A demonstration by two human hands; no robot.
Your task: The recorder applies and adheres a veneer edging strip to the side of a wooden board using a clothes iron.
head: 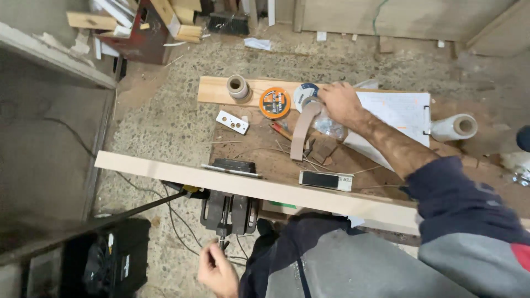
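Observation:
My right hand [339,102] reaches out over a low worktop [265,152] and grips the top end of a brown flexible strip [301,131], which curves down toward me. The hand lies beside a white and blue roll [303,92] and above a clear plastic bag [329,128]. My left hand [217,270] is low down by my lap, its fingers pinched on the screw handle of a black clamp [226,212]. The clamp sits under a long pale wooden board [182,175] that crosses the view.
On the worktop lie an orange round reel [274,102], a beige tape roll [238,86], a white block with two holes [232,122], a clipboard with paper [400,113], a film roll [457,127] and a black-faced device [326,180]. Scrap wood [176,22] is piled at the back.

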